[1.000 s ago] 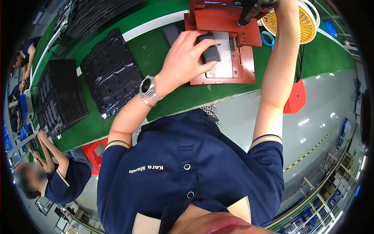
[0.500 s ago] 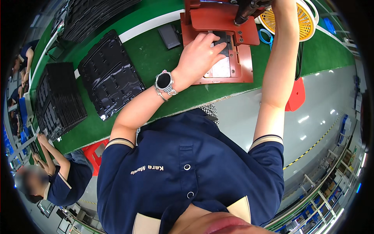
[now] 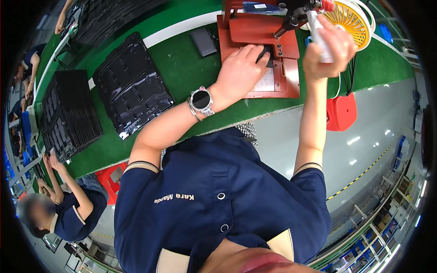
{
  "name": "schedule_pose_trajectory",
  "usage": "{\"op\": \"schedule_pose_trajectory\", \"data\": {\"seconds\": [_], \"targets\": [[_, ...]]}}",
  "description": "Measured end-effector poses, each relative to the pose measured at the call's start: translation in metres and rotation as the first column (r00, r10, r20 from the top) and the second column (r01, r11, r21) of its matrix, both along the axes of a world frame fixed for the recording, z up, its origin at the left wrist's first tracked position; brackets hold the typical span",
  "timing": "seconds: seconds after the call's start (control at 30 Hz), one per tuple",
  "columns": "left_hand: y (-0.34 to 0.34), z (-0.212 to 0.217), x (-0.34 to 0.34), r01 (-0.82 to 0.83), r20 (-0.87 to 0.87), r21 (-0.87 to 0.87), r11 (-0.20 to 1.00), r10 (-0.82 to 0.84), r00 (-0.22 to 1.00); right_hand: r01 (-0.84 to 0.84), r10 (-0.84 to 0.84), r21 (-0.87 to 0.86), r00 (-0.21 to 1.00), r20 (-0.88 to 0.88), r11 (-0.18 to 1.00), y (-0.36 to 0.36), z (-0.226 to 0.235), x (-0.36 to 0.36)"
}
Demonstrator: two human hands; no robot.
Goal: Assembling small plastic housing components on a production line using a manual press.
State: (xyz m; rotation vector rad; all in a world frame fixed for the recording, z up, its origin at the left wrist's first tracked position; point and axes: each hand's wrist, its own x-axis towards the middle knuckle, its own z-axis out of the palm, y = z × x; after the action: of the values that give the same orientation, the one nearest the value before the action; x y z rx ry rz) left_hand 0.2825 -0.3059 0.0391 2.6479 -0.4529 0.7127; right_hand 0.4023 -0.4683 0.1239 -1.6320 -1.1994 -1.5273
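Note:
A red-brown hand press (image 3: 257,32) stands on the green bench in front of me. My left hand (image 3: 242,68), with a watch at the wrist, reaches onto its base plate, fingers bent over a small flat black piece (image 3: 268,58) that they partly hide. To the right of the press, my right hand (image 3: 331,54) is raised, its fingers closed round a pale, elongated bar (image 3: 320,38). Motion blurs that hand, and I cannot tell whether the bar is joined to the press's black clamp (image 3: 298,17).
Left of the press lies a dark flat box (image 3: 203,42). Farther left are a black moulded tray (image 3: 132,84) and a tall stack of such trays (image 3: 70,113). A yellow-and-white fan (image 3: 350,25) stands behind my right hand. A red stool (image 3: 341,113) is below; a co-worker (image 3: 68,209) sits at left.
My right hand has come down and nearer from above the press, now showing the pale bar in it. My left hand stays over the black piece. The whole view has shifted slightly.

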Motion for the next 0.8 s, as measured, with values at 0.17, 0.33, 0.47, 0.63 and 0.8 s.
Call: {"op": "schedule_pose_trajectory", "data": {"seconds": [0.17, 0.33, 0.47, 0.63, 0.8], "targets": [[0.012, 0.01, 0.007, 0.067, -0.05, -0.027, 0.997, -0.068, 0.996, -0.183, 0.381, 0.391, 0.762, -0.523, 0.902, 0.014, 0.05, 0.015], [0.03, 0.01, 0.025, 0.16, -0.164, -0.092, 0.983, -0.173, 0.971, -0.204, 0.406, 0.353, 0.366, -0.837, 0.913, 0.041, 0.099, 0.037], [0.037, 0.019, 0.019, 0.152, -0.146, -0.036, 0.988, -0.156, 0.977, -0.228, 0.218, 0.188, 0.116, -0.969, 0.956, 0.044, 0.1, 0.065], [0.091, 0.027, -0.008, -0.055, -0.085, -0.038, 0.998, 0.052, 0.995, -0.204, 0.127, 0.096, 0.147, -0.981, 0.974, 0.049, 0.103, 0.06], [0.136, -0.003, -0.002, -0.166, -0.21, -0.008, 0.986, 0.161, 0.965, -0.194, 0.19, 0.154, 0.185, -0.964, 0.969, 0.053, 0.101, 0.051]]}}
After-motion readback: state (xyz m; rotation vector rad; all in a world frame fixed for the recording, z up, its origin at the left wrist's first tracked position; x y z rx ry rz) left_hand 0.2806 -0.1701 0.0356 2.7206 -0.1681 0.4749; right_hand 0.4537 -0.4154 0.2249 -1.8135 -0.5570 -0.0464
